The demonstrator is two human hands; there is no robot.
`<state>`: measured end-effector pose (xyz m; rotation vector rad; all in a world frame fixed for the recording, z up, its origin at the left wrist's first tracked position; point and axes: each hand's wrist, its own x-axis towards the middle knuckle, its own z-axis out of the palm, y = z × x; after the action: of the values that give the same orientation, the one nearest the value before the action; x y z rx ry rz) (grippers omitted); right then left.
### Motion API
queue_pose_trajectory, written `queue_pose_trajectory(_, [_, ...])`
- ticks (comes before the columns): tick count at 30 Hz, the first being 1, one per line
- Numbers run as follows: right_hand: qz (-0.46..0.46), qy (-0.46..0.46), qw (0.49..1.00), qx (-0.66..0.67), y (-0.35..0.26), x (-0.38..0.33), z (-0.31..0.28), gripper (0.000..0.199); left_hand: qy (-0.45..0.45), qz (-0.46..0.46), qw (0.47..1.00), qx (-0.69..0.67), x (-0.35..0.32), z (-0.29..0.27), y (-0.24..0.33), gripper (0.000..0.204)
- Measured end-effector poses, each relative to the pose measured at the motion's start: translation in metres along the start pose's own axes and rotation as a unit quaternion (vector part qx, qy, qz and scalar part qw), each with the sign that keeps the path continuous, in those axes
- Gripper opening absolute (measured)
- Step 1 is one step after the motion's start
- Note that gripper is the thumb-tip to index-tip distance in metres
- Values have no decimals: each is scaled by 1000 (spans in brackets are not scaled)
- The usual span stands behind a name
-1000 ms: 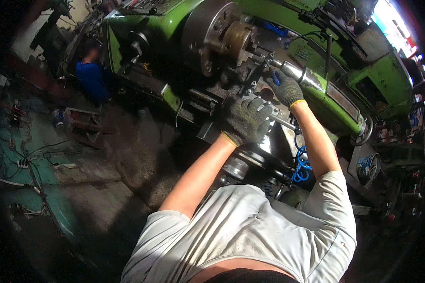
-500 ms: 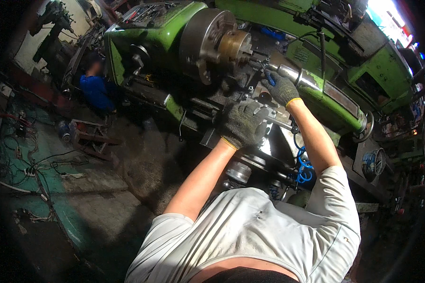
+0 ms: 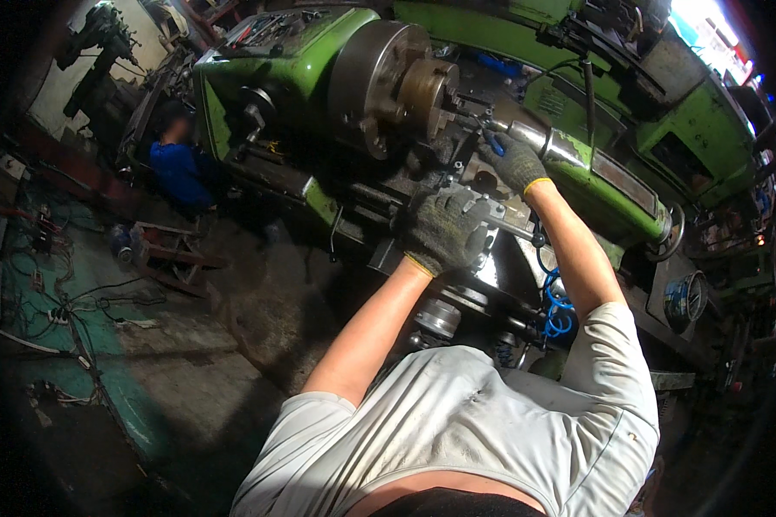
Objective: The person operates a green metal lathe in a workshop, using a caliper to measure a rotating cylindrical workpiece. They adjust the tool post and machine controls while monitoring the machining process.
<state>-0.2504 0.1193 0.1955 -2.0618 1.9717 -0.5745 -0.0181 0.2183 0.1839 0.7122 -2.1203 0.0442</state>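
My left hand (image 3: 445, 233), in a dark knitted glove, lies over the tool post (image 3: 490, 207) of a green lathe, its fingers curled down around the block. A lever (image 3: 513, 228) with a ball end sticks out beside those fingers. Farther right, my gloved right hand (image 3: 522, 165) is closed around what looks like a blue-handled air gun (image 3: 494, 143). Its thin nozzle points toward the chuck side. A brownish metal ring-shaped workpiece (image 3: 422, 96) sits in the large chuck (image 3: 366, 82), beyond and left of both hands. My palms' undersides are hidden.
The tailstock (image 3: 569, 146) stands right of my right hand. A blue coiled hose (image 3: 558, 314) hangs below my right forearm. A round container (image 3: 685, 297) sits at the right. Far left, a person in blue (image 3: 178, 168) is low down; cables (image 3: 69, 319) cross the floor.
The workpiece looks duller brown than its earlier golden shine, and the chuck's face looks slightly different. Both hands keep nearly the same places; the whole view has shifted slightly.
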Motion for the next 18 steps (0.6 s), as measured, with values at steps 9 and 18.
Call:
queue_pose_trajectory(9, [-27, 17, 999, 40, -1, 4, -10, 63, -31, -13, 999, 7, -3, -1, -1, 40])
queue_pose_trajectory(18, [21, -51, 991, 126, 23, 16, -7, 67, -16, -4, 1000, -2, -5, 3, -3, 38])
